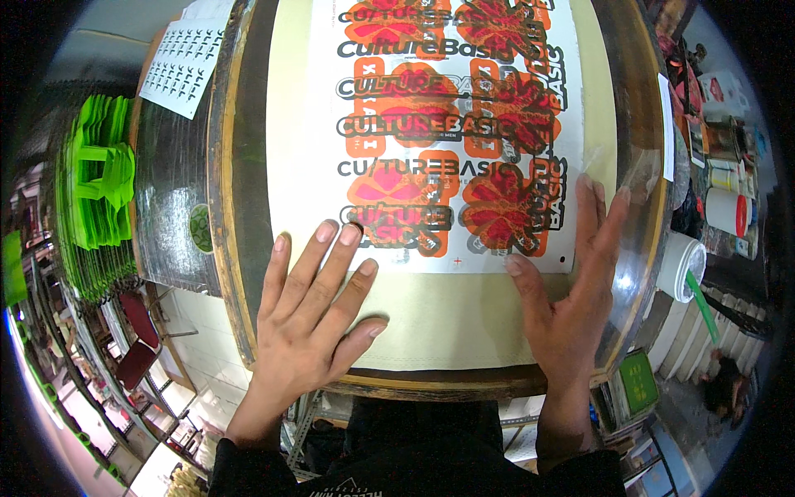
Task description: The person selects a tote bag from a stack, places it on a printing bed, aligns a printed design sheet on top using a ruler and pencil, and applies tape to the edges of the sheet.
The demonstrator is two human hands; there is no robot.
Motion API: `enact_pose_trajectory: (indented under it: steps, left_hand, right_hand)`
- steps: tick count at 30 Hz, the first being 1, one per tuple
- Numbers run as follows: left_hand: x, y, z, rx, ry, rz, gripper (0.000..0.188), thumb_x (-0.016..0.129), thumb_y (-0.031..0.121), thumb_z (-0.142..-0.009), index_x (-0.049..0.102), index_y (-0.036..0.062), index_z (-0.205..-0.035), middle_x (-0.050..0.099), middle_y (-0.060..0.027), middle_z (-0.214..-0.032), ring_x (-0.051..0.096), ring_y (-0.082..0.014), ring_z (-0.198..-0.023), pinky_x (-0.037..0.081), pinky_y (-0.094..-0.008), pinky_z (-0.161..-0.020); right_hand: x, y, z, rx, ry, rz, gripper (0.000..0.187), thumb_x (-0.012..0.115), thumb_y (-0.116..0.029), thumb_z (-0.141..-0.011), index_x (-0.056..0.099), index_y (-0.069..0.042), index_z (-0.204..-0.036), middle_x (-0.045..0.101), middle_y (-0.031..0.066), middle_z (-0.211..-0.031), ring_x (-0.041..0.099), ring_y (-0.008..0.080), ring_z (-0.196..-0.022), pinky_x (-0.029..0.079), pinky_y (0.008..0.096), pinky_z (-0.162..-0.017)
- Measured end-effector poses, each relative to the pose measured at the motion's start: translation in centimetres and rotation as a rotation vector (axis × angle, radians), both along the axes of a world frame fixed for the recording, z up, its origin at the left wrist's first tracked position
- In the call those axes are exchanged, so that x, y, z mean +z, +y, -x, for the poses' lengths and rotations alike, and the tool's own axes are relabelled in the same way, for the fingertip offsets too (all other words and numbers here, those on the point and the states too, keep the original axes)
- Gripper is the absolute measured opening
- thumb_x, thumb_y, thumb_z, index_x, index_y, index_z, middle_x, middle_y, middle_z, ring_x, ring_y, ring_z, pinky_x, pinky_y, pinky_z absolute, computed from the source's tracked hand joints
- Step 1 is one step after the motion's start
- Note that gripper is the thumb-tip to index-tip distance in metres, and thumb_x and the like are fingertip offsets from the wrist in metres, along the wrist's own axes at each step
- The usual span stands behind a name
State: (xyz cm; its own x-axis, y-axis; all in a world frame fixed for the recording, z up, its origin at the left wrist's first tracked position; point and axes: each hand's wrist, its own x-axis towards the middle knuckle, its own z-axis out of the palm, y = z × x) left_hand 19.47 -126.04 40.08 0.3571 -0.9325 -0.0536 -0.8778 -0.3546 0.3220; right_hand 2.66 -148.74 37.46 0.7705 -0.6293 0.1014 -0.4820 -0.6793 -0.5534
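Note:
A white printed sheet (308, 178) with orange, red and black lettering and flower-like shapes lies over a larger cream-coloured sheet (447, 319) on the table. My left hand (310, 311) rests flat with fingers spread, its fingertips over the lower left corner of the printed sheet. At the lower right corner, my right hand (571, 302) has its thumb on the sheet's bottom edge. Its other fingers reach up along the right edge. Neither hand holds anything that I can see. The far end of the printed sheet runs out of view at the top.
Bright green stacked pieces (103, 178) hang at the left, near a white paper with small black marks (184, 66). Wooden edging (222, 166) borders the table. To the right stand a white tub (683, 265), a green stick (702, 308) and a red-lidded white container (726, 211).

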Motion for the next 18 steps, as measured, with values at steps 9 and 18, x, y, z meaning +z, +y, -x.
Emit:
enact_pose_trajectory:
  steps: [9,18]
  left_hand:
    - [1.1,0.0,-0.3,0.006,0.087,0.033,0.041,0.057,0.015,-0.094,0.065,0.0045,-0.132,0.050,-0.0181,-0.154,0.042,-0.0374,-0.147,0.023,-0.0594,-0.122]
    - [3.2,-1.1,-3.1,-0.067,0.146,0.164,0.038,0.066,-0.003,-0.078,0.075,0.0100,-0.113,0.064,-0.0070,-0.134,0.059,-0.0305,-0.119,0.042,-0.0448,-0.104]
  right_hand:
    - [0.7,0.3,0.3,-0.015,-0.026,0.030,0.100,0.076,-0.036,-0.090,0.017,0.006,-0.159,0.045,0.0240,-0.155,0.035,0.0428,-0.149,0.018,0.0594,-0.123]
    - [3.5,-0.8,-0.6,-0.021,-0.074,-0.024,0.119,0.091,-0.030,-0.073,0.017,0.001,-0.161,0.062,0.0224,-0.136,0.054,0.0387,-0.128,0.035,0.0530,-0.111]
